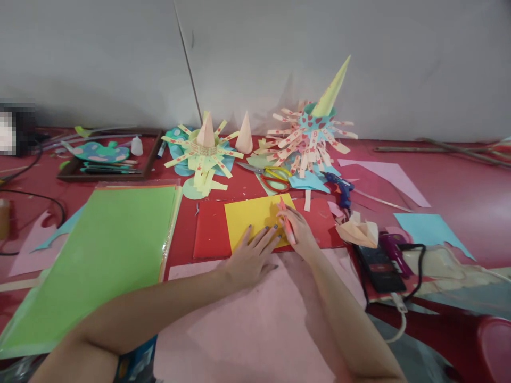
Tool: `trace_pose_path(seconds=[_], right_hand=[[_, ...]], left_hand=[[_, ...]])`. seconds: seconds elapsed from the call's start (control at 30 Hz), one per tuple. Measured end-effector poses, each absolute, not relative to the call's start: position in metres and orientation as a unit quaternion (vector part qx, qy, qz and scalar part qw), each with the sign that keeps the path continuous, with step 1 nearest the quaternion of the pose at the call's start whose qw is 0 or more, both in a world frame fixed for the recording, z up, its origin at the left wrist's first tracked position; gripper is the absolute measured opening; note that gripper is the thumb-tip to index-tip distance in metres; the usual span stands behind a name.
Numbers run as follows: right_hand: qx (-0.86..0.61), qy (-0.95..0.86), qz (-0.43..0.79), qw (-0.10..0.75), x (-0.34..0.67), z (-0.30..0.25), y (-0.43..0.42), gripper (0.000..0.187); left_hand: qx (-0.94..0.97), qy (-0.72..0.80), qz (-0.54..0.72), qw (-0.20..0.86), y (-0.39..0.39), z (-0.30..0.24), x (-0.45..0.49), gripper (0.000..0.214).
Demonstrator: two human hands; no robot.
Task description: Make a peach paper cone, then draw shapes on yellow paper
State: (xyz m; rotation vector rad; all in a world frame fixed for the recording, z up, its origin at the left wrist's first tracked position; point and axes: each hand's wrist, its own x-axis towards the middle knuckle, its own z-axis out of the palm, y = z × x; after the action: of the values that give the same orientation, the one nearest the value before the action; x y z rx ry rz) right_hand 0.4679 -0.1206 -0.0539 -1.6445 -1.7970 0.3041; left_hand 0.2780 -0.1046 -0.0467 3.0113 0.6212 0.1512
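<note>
A yellow sheet of paper (243,215) lies on a red board (209,234) in front of me. My left hand (255,252) rests flat over the sheet's lower edge, its fingers spread and holding nothing. My right hand (299,231) is closed around a slim coral-pink pen (288,226), which slants over the right part of the sheet. Whether the pen touches the paper I cannot tell. Pink paper or cloth (247,330) stretches under my forearms.
Green paper sheets (120,239) lie left, below a brown tray (147,165). Behind are scissors (275,178), fringed paper crowns (205,149) (315,133) and a cone (245,135). A blue glue gun (343,189), phone (381,268) and cables stand right.
</note>
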Motion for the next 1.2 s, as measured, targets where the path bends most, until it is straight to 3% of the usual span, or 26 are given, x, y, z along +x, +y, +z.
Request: trace_pose_path(seconds=[0.33,0.8,1.2], right_hand=[[-0.638,-0.726,0.067,0.246,0.459,-0.055,-0.125,0.027],[-0.679,-0.692,0.038,0.242,0.452,-0.055,-0.122,0.025],[-0.665,-0.633,0.065,0.392,0.452,-0.05,-0.12,0.024]], left_hand=[[0.975,0.214,0.03,0.051,-0.111,-0.052,0.276,0.067],[0.961,0.276,-0.016,0.016,-0.131,-0.044,0.277,0.062],[0.954,0.298,-0.028,0.003,-0.134,-0.044,0.278,0.065]])
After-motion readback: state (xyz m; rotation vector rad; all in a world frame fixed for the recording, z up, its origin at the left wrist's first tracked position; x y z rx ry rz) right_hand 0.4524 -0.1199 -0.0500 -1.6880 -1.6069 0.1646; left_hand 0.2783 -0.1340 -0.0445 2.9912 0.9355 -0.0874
